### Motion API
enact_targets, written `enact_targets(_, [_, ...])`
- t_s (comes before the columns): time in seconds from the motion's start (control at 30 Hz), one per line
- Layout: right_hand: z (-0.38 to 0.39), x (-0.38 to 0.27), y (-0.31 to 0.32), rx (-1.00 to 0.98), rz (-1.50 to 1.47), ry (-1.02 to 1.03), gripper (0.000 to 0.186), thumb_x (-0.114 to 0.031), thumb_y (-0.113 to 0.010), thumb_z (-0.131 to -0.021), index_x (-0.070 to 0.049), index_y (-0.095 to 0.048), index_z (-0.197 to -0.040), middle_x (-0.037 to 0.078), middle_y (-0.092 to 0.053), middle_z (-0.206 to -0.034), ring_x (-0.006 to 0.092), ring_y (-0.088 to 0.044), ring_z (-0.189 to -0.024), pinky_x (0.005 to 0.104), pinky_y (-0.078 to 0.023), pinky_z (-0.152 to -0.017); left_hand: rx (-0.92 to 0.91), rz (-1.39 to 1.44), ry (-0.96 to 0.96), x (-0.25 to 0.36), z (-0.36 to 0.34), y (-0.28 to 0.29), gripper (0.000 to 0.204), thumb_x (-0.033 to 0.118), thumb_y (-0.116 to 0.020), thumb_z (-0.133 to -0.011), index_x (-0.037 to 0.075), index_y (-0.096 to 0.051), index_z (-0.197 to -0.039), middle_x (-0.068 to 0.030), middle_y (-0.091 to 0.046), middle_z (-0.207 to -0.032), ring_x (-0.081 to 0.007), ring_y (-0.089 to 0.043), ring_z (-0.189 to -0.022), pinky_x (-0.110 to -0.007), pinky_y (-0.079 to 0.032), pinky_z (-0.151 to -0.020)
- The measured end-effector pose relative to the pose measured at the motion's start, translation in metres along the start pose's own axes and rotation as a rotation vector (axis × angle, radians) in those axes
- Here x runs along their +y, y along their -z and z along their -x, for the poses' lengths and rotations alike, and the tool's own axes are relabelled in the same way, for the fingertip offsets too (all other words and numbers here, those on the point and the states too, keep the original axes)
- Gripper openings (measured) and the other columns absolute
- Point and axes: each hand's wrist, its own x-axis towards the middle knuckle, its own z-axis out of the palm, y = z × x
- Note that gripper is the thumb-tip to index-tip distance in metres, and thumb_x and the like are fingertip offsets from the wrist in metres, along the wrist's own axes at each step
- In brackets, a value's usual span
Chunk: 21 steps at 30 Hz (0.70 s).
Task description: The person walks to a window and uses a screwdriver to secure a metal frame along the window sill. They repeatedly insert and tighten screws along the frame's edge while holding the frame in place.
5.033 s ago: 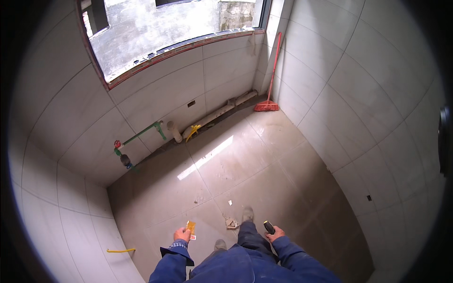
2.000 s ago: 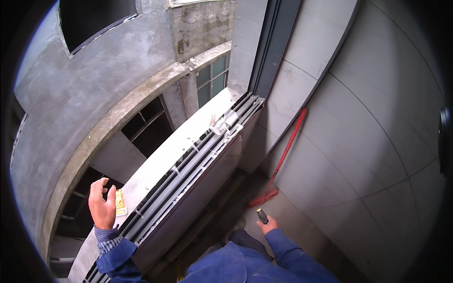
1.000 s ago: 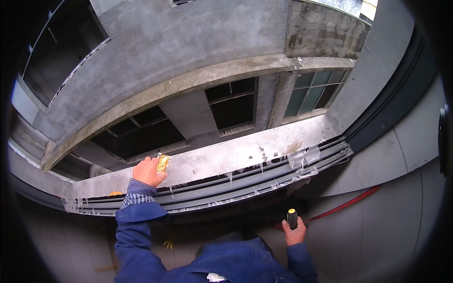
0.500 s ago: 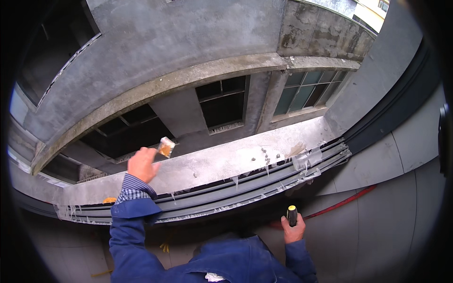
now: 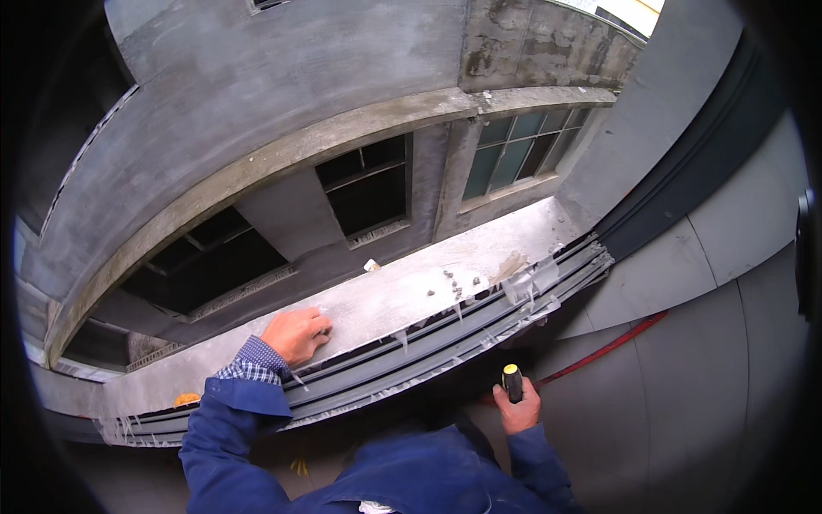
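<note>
My left hand rests knuckles-up on the grey concrete window sill, fingers curled under, with nothing showing in it. A small pale object is off the hand, at or just past the sill's outer edge; whether it lies there or is in the air I cannot tell. My right hand is low and inside the room, shut around a tool with a black and yellow handle that points up. Both sleeves are blue.
A dark grey window track with torn clear film runs along the sill. Small bits of rubble lie on the concrete. An orange object sits at the sill's left end. A red broom handle leans inside. Opposite stands a grey building.
My left hand held a small yellowish object up over the sill; now that hand is down on the concrete and the object is away from it, further right. The right hand has hardly moved.
</note>
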Motion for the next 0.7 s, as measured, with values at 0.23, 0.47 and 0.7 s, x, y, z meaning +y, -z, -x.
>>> enact_targets(0.23, [-0.016, 0.013, 0.003, -0.010, 0.017, 0.012, 0.031, -0.023, -0.083, -0.084, -0.001, -0.067, -0.099, 0.011, -0.067, -0.078, 0.0175, -0.062, -0.070, 0.0357, -0.054, -0.071, 0.003, -0.033, -0.002, 0.004, -0.003, -0.001, 0.013, 0.020, -0.072, -0.088, 0.009, -0.067, -0.092, -0.0123, -0.068, -0.091, -0.0347, -0.067, -0.090, -0.045, -0.055, -0.076])
enact_targets(0.47, [-0.033, 0.009, 0.014, -0.007, -0.014, 0.032, 0.033, -0.023, -0.083, -0.085, 0.000, -0.066, -0.100, 0.014, -0.067, -0.078, 0.0196, -0.062, -0.068, 0.0369, -0.054, -0.070, -0.008, -0.058, 0.081, -0.001, 0.003, -0.011, 0.018, 0.023, -0.069, -0.089, 0.005, -0.071, -0.088, -0.0166, -0.071, -0.088, -0.0373, -0.068, -0.083, -0.045, -0.055, -0.075])
enact_targets(0.7, [-0.035, 0.016, 0.028, 0.039, -0.030, 0.034, 0.033, -0.024, -0.082, -0.085, 0.000, -0.065, -0.100, 0.014, -0.066, -0.078, 0.0221, -0.061, -0.068, 0.0379, -0.054, -0.070, 0.014, -0.044, 0.124, 0.004, -0.003, -0.011, 0.020, 0.023, -0.069, -0.088, 0.004, -0.070, -0.084, -0.0189, -0.072, -0.086, -0.0397, -0.069, -0.082, -0.047, -0.056, -0.073])
